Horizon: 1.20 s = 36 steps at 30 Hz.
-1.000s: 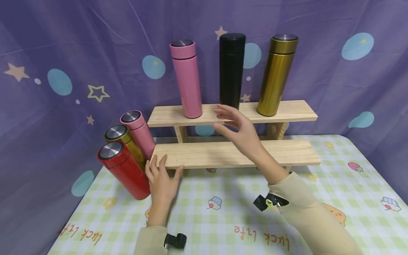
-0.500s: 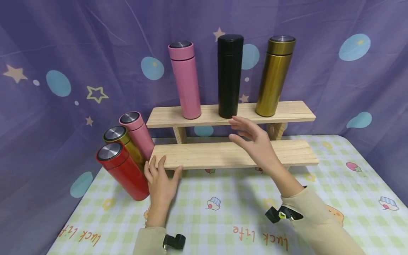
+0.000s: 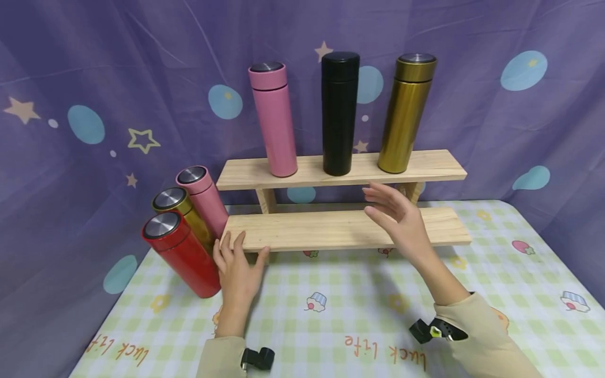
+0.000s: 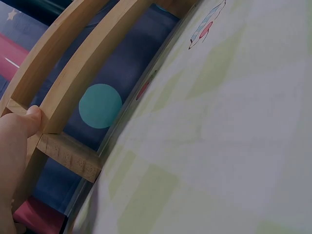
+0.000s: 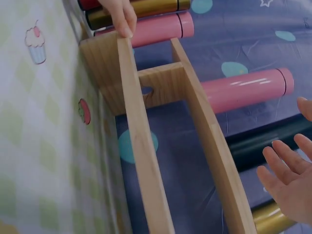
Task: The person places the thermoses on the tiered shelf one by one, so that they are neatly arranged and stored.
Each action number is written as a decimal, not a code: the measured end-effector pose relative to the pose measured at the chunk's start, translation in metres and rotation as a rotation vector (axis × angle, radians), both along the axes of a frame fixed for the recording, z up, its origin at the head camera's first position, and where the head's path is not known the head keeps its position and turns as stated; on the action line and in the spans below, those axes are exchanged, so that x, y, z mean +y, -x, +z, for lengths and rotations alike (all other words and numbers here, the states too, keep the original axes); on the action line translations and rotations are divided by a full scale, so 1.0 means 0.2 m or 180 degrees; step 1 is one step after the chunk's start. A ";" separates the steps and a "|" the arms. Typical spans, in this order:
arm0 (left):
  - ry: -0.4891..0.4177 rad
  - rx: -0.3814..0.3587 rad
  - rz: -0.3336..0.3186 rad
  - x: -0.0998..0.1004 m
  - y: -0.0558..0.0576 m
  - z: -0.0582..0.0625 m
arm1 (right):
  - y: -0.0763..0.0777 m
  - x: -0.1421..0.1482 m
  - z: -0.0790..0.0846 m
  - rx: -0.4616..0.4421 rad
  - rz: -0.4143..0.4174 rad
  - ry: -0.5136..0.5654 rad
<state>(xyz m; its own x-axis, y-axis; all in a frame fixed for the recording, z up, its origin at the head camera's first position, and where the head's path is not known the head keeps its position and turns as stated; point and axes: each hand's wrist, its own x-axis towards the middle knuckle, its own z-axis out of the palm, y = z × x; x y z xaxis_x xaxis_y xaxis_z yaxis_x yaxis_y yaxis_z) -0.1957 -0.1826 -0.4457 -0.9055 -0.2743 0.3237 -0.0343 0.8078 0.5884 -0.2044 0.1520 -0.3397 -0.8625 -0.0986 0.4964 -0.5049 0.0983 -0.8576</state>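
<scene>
My left hand [image 3: 238, 278] rests at the left front corner of the lower shelf of a wooden stand [image 3: 307, 231]. Its fingers lie spread on the board, and the thumb [image 4: 33, 117] touches the front edge in the left wrist view. Hovering in front of the stand, right of the middle, my right hand [image 3: 397, 218] holds nothing, its fingers apart and slightly bent. On the upper shelf [image 3: 312, 163] stand a pink thermos flask [image 3: 276, 128], a black thermos flask [image 3: 339, 121] and a gold thermos flask [image 3: 406, 118], left to right.
Left of the stand, a red thermos flask [image 3: 186, 257], a second gold flask [image 3: 194, 215] and a second pink flask [image 3: 208, 199] stand on the checked tablecloth [image 3: 331, 331]. A purple curtain [image 3: 165, 68] hangs behind everything.
My right hand has drawn away from the foot of the black thermos flask, moving right and towards me. The flask stays standing on the upper shelf. My left hand keeps its place.
</scene>
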 end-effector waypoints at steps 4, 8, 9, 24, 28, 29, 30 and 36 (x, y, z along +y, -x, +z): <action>0.0004 -0.0007 -0.0008 0.00 0.00 0.00 | -0.01 0.04 -0.03 0.0032 -0.0123 -0.0050; 0.0001 -0.0011 -0.0006 0.00 0.00 0.00 | -0.01 0.09 -0.07 -0.0018 -0.0252 -0.0025; 0.0000 -0.0010 -0.0004 0.00 0.00 0.00 | -0.01 0.10 -0.08 -0.0034 -0.0284 -0.0025; 0.0006 -0.0004 0.0007 0.00 0.01 0.00 | -0.02 0.29 -0.15 -0.0126 -0.0628 0.0149; 0.0009 0.0009 0.0007 0.01 0.01 0.00 | -0.03 0.34 -0.15 -0.0197 -0.0766 0.0080; 0.0005 0.0015 0.0011 0.01 0.00 0.00 | -0.03 0.36 -0.15 -0.0231 -0.0795 0.0056; 0.0003 0.0018 0.0015 0.01 0.00 0.00 | -0.03 0.37 -0.15 -0.0263 -0.0807 0.0055; 0.0001 0.0018 0.0021 0.01 0.00 0.00 | -0.04 0.45 -0.17 -0.0433 -0.0900 0.0051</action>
<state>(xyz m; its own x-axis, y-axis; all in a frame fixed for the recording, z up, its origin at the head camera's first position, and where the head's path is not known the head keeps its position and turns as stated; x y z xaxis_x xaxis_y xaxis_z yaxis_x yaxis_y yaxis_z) -0.1959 -0.1808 -0.4447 -0.9018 -0.2801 0.3291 -0.0363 0.8079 0.5883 -0.1972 0.2420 -0.3740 -0.9132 0.1616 0.3742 -0.3400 0.2044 -0.9179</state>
